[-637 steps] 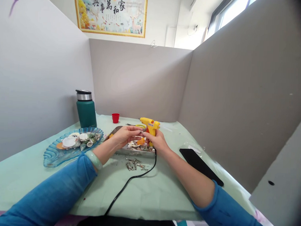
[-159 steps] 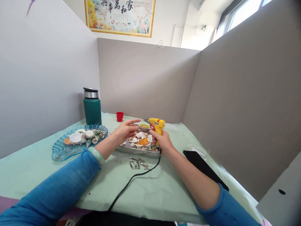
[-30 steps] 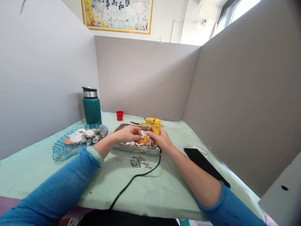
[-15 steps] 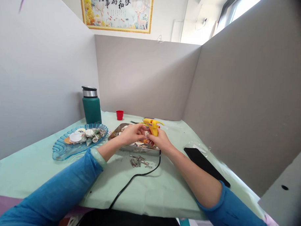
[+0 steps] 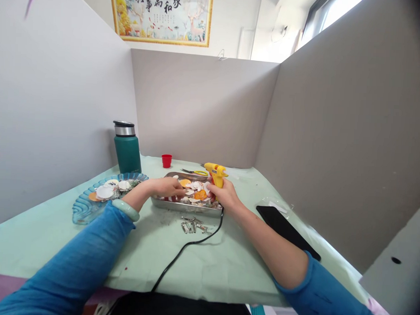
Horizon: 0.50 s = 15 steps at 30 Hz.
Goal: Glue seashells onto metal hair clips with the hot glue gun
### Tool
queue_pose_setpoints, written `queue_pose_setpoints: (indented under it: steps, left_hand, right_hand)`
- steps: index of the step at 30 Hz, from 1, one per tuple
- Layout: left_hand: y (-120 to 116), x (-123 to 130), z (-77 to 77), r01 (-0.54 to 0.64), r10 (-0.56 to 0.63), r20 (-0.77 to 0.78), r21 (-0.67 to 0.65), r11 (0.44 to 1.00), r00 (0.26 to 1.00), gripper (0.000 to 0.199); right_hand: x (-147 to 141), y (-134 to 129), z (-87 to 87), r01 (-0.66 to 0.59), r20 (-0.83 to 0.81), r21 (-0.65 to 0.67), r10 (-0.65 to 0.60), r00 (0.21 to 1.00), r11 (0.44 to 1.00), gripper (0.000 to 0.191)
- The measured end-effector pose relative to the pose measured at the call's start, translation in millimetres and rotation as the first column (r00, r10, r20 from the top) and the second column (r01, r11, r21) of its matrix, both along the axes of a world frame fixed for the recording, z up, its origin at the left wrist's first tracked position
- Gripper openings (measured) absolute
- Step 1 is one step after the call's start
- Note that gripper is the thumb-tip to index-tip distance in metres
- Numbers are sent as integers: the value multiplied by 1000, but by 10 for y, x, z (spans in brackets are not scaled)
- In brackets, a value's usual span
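A metal tray [image 5: 187, 208] holds white and orange shells [image 5: 200, 194]. Over its left part is my left hand [image 5: 168, 188], fingers pointing down among the shells; whether they pinch anything is too small to tell. My right hand [image 5: 222, 192] is wrapped round the handle of a yellow glue gun [image 5: 215, 171] at the tray's right end, and a white shell shows by its fingertips. From the gun a black cord [image 5: 188, 245] runs down to the near table edge. Several small metal clips [image 5: 194, 225] lie in front of the tray.
On the left, a blue shell-shaped dish [image 5: 86, 208] holds shells and decorations, with a green bottle [image 5: 127, 150] behind. A red cup [image 5: 166, 161] and yellow-handled scissors [image 5: 200, 173] lie beyond the tray. A black flat object [image 5: 286, 231] rests at right. Grey partitions enclose the table.
My left hand has moved left and down, away from my right hand, into the left part of the tray. The glue gun has shifted slightly right, and more shells show.
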<state>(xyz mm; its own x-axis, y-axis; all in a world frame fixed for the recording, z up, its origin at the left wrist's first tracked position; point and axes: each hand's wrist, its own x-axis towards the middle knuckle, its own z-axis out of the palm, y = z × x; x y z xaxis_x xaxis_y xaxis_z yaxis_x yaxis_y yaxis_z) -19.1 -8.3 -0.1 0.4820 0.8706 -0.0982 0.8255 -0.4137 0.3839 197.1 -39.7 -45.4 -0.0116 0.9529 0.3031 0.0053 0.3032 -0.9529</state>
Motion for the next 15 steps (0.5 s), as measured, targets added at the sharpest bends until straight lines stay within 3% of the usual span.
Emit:
queue_pose_setpoints:
  steps: [3, 5, 9, 12, 15]
  left_hand:
    - [116, -49, -10, -147, 154, -10, 247, 958, 988, 25]
    - [178, -69, -29, -187, 250, -133, 367, 911, 959, 22]
    - [245, -32, -148, -132, 317, -364, 450, 883, 876, 16]
    - [281, 11, -262, -85, 316, -399, 499, 862, 861, 20]
    - [303, 26, -318, -77, 301, -413, 477, 876, 859, 23]
  right_hand:
    - [2, 5, -1, 6, 9, 3, -6, 1000, 1000, 28]
    - [4, 8, -2, 1, 8, 3, -1, 1000, 1000, 29]
    - [-2, 3, 4, -1, 4, -3, 1, 1000, 1000, 27]
    - [-15, -13, 19, 2, 13, -10, -2, 1000, 1000, 26]
    - [-23, -27, 35, -1, 27, -11, 1, 1000, 1000, 25]
